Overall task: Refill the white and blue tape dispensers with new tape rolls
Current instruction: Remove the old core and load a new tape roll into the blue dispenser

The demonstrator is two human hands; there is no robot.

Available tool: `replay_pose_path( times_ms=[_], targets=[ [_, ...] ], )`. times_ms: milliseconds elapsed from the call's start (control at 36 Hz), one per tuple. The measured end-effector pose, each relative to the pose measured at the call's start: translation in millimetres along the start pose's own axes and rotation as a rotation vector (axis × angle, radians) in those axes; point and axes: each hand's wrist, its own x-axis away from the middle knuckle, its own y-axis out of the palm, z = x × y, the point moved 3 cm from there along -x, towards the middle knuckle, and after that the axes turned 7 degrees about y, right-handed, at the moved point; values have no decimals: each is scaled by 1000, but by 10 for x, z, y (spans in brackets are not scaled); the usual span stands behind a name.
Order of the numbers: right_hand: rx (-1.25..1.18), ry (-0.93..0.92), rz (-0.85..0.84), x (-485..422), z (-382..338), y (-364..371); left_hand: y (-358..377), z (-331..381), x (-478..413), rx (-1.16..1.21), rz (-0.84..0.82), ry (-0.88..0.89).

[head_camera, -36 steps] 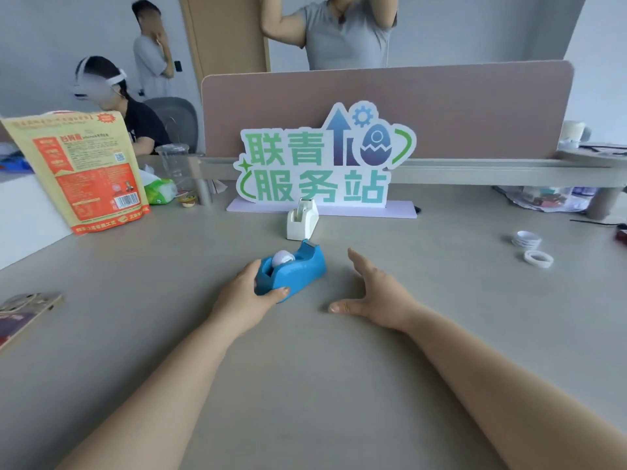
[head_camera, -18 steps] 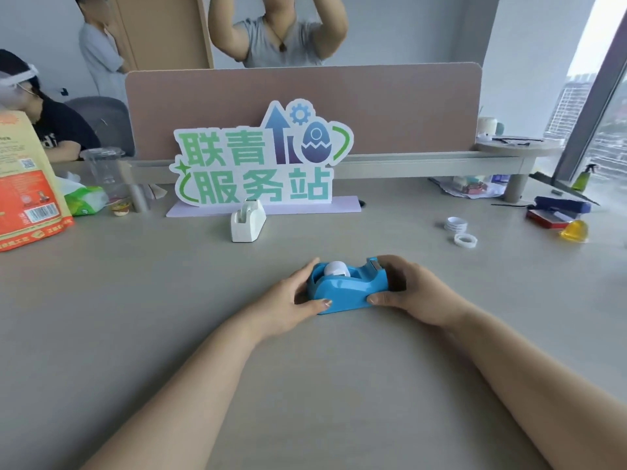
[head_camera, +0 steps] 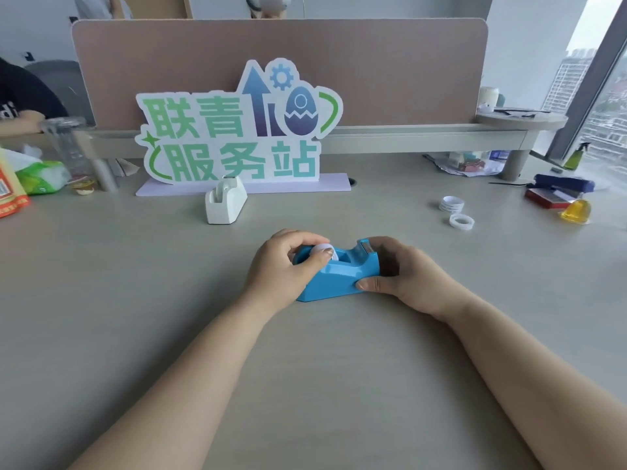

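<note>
The blue tape dispenser point(head_camera: 339, 278) lies on the grey desk in front of me, cutter end to the right. My right hand point(head_camera: 403, 274) grips its cutter end, thumb along the near side. My left hand point(head_camera: 285, 266) pinches the white spool point(head_camera: 324, 250) seated in the dispenser's back well. The white tape dispenser point(head_camera: 225, 201) stands farther back, before the sign. A small stack of new tape rolls point(head_camera: 451, 203) and one single roll point(head_camera: 461, 221) lie at the right.
A green and blue standing sign point(head_camera: 237, 130) and a pink divider point(head_camera: 373, 69) close off the back. A stapler point(head_camera: 563, 183), a red box and a yellow jelly cup point(head_camera: 575, 212) lie far right. Bags and a clear cup point(head_camera: 68, 144) stand at left.
My left hand has moved up from the dispenser's back end onto the spool and now pinches it. The right hand keeps its grip on the cutter end. The camera has tilted down and closer.
</note>
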Motion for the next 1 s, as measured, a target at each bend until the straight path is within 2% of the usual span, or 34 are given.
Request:
replay_pose_path(
  times_ms=[250,778,1000],
  targets=[
    [20,-19,9,9,-35,23,-84,43,-68,-129,-32,-37],
    [165,-66,41,26,-109,35,-196,132,-88,-315,-122,22],
    [154,-67,57,29,-97,49,-187,56,-22,-153,-17,21]
  ],
)
